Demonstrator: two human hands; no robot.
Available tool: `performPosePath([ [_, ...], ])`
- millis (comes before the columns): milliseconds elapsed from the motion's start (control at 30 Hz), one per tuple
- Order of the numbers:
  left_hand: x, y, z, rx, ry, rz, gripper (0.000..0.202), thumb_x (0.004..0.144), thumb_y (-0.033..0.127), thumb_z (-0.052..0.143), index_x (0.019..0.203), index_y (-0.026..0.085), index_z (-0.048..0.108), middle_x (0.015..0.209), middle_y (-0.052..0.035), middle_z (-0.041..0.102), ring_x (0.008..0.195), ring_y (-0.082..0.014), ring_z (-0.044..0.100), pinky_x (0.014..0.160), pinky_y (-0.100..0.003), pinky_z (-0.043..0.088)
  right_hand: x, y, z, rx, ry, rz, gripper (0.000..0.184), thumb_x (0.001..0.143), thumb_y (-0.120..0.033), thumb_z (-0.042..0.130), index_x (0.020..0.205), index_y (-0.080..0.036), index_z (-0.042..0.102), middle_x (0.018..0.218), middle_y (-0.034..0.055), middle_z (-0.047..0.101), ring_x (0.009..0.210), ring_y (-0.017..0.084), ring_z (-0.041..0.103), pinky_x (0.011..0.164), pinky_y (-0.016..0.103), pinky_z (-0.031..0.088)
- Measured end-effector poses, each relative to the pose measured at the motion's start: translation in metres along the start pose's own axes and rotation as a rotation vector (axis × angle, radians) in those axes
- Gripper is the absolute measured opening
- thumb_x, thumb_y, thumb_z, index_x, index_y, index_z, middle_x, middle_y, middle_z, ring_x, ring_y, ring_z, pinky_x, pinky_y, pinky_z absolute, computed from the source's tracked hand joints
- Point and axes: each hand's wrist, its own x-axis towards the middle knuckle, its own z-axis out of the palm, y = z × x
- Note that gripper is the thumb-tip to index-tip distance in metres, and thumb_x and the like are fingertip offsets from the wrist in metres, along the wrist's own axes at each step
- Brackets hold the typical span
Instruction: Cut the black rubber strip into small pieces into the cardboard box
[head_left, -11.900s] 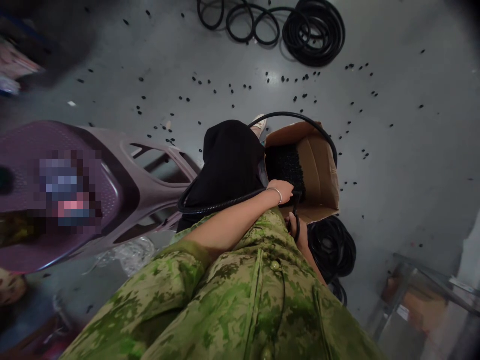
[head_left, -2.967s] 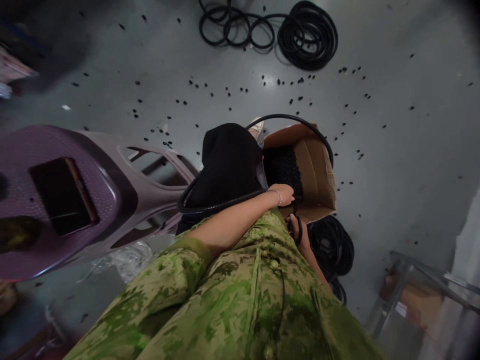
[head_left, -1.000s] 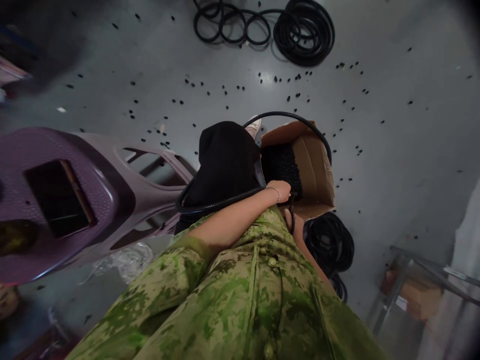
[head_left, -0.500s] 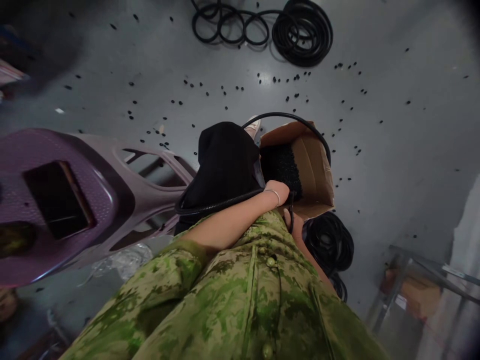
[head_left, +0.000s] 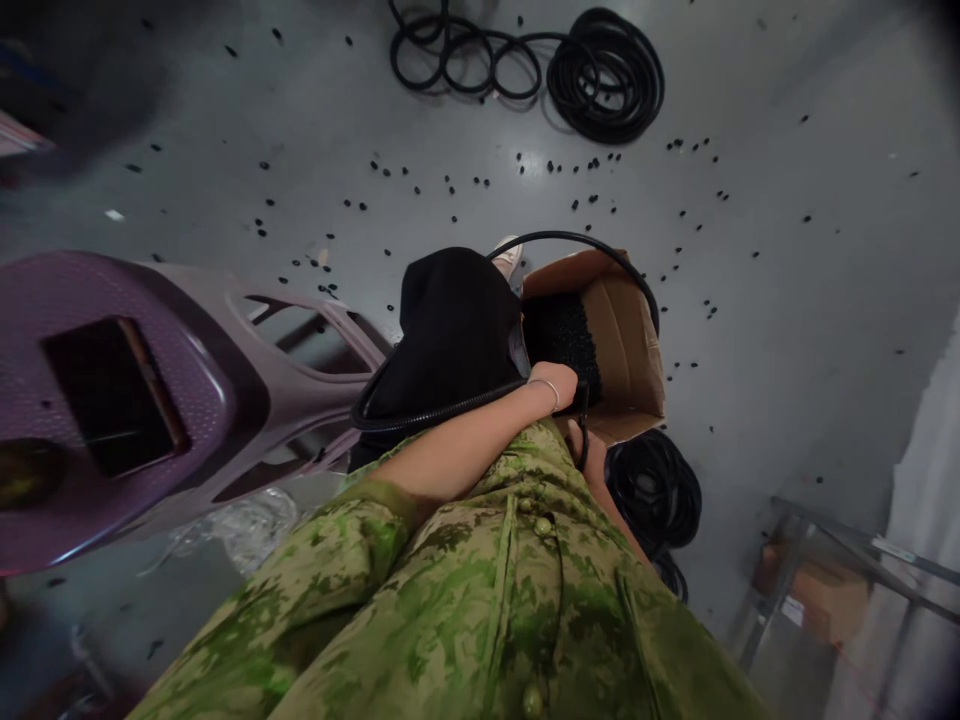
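My left hand point(head_left: 555, 382), with a bracelet at the wrist, is closed around a black ribbed hose point(head_left: 442, 408). From that hand the hose runs left along my forearm and bends round near my knee. Just below, my right hand point(head_left: 590, 452) is closed on a thin black end piece that hangs between the two hands. Its fingers are partly hidden. Both hands are at the near edge of an open cardboard box point(head_left: 626, 340) holding many small black pieces point(head_left: 559, 330). A black hose arc point(head_left: 562, 236) passes over the box's far side.
On the left stands a purple plastic stool point(head_left: 187, 370) with a phone point(head_left: 112, 395) on it. Coiled black hose point(head_left: 611, 75) lies on the floor ahead, another coil point(head_left: 654, 490) beside the box. Small black rings are scattered around. A metal rack point(head_left: 795, 540) stands at right.
The view has shifted slightly. Both hands keep their hold on the hose in nearly the same place.
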Motion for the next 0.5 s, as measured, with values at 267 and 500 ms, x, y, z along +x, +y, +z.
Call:
performPosePath([
  [267, -0.006, -0.001, -0.007, 0.004, 0.035, 0.027, 0.032, 0.093, 0.027, 0.048, 0.115, 0.015, 0.068, 0.12, -0.0145, 0.068, 0.111, -0.025, 0.064, 0.089, -0.031, 0.053, -0.013, -0.006, -0.016, 0.198, -0.112, -0.054, 0.062, 0.078, -0.076, 0.037, 0.064, -0.018, 0.053, 0.064, 0.0074, 0.06, 0.064, 0.02, 0.052, 0.063, 0.03, 0.039],
  [500, -0.005, -0.001, -0.006, 0.028, 0.0, 0.042, 0.034, 0.094, 0.03, 0.047, 0.116, 0.015, 0.067, 0.12, -0.0133, 0.068, 0.112, -0.0261, 0.064, 0.089, -0.033, 0.053, -0.012, -0.005, -0.013, 0.196, -0.095, -0.036, 0.059, 0.079, -0.073, 0.036, 0.063, -0.018, 0.051, 0.062, 0.006, 0.058, 0.065, 0.02, 0.052, 0.064, 0.03, 0.038],
])
